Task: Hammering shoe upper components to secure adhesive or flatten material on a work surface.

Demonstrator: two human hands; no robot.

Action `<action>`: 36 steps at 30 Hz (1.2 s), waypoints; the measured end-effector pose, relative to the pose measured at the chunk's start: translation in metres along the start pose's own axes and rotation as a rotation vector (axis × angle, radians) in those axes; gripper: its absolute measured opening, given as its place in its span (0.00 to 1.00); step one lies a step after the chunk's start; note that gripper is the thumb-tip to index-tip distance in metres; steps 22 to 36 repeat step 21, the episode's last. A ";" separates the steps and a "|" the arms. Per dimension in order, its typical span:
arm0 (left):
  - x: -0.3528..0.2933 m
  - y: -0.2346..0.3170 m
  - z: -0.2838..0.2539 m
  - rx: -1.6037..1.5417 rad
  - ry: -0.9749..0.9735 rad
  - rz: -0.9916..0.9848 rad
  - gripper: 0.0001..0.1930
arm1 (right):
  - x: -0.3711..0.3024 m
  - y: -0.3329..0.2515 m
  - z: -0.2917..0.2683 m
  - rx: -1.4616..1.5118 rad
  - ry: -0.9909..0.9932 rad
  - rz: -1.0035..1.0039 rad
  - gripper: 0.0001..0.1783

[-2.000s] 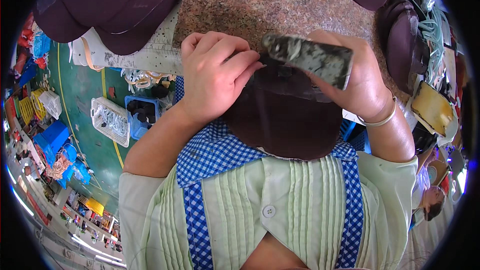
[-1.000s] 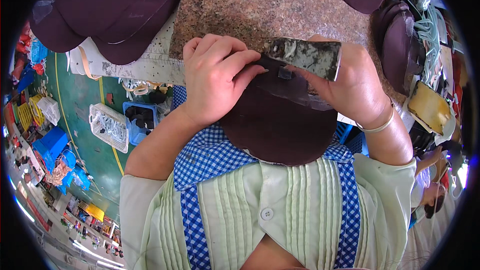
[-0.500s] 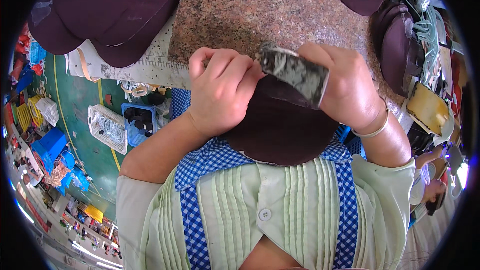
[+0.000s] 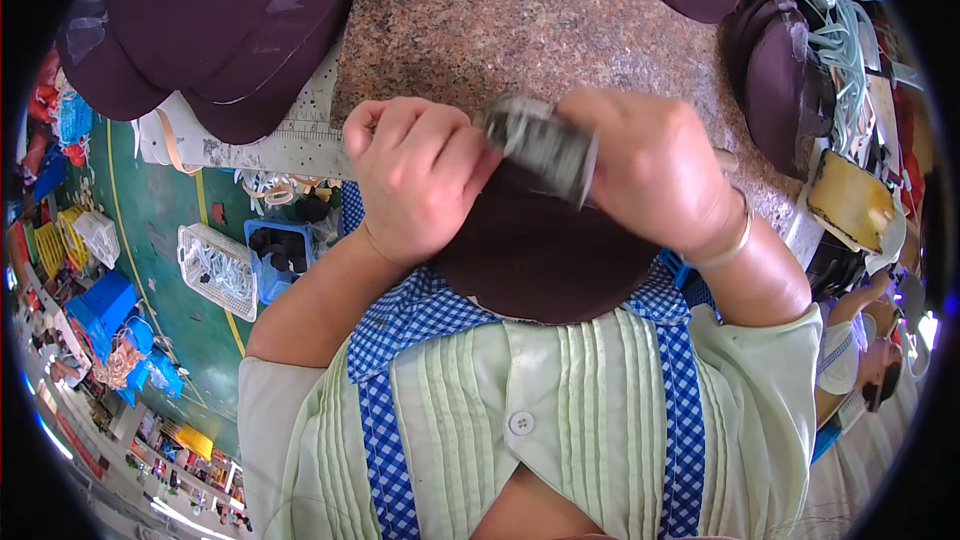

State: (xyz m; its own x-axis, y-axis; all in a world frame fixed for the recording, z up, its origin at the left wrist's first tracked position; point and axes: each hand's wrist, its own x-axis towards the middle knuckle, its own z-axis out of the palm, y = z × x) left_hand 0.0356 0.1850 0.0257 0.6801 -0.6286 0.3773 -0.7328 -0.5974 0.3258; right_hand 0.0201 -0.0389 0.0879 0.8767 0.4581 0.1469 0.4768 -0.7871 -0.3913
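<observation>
A dark brown rounded sheet piece [image 4: 560, 260] hangs from the near edge of the stone slab over my lap. My left hand [image 4: 415, 175] is closed at its upper left edge, thumb and fingers pinched together there; the exact grip is partly hidden. My right hand [image 4: 655, 170] is wrapped round a hammer whose mottled black and grey head [image 4: 542, 148], blurred, is over the piece's upper edge, close beside my left fingertips. Most of its handle is hidden by the hand. A light bangle circles my right wrist.
Stacked dark brown pieces [image 4: 215, 30] lie at the far left of the granite slab [image 4: 530, 20], beside a metal ruler [image 4: 300, 135]. More brown pieces [image 4: 775, 80] and pale cords [image 4: 850, 50] lie right. Baskets [image 4: 215, 270] stand on the green floor; another person [image 4: 855, 355] is at right.
Both hands have shifted slightly left, the right one farther, bringing the hammer head with it. The view has also shifted a little. Both hands keep their holds.
</observation>
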 end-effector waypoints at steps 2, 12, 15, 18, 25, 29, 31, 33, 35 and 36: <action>0.005 0.001 0.003 -0.030 0.048 -0.055 0.15 | -0.005 0.010 -0.003 -0.034 0.075 0.062 0.12; 0.033 0.000 0.007 -0.677 -0.284 -0.045 0.20 | -0.056 -0.008 0.015 0.268 0.119 0.542 0.22; 0.052 -0.012 -0.002 -0.702 -0.106 0.136 0.24 | -0.060 -0.005 -0.016 0.434 0.063 0.556 0.14; 0.091 -0.040 -0.033 -0.581 0.080 0.153 0.27 | -0.112 0.028 -0.060 0.553 0.368 0.885 0.12; 0.139 -0.092 -0.041 -0.305 0.085 -0.008 0.18 | -0.155 0.070 -0.107 0.306 0.517 1.145 0.15; 0.139 -0.092 -0.041 -0.305 0.085 -0.008 0.18 | -0.155 0.070 -0.107 0.306 0.517 1.145 0.15; 0.139 -0.092 -0.041 -0.305 0.085 -0.008 0.18 | -0.155 0.070 -0.107 0.306 0.517 1.145 0.15; 0.139 -0.092 -0.041 -0.305 0.085 -0.008 0.18 | -0.155 0.070 -0.107 0.306 0.517 1.145 0.15; 0.139 -0.092 -0.041 -0.305 0.085 -0.008 0.18 | -0.155 0.070 -0.107 0.306 0.517 1.145 0.15; 0.139 -0.092 -0.041 -0.305 0.085 -0.008 0.18 | -0.155 0.070 -0.107 0.306 0.517 1.145 0.15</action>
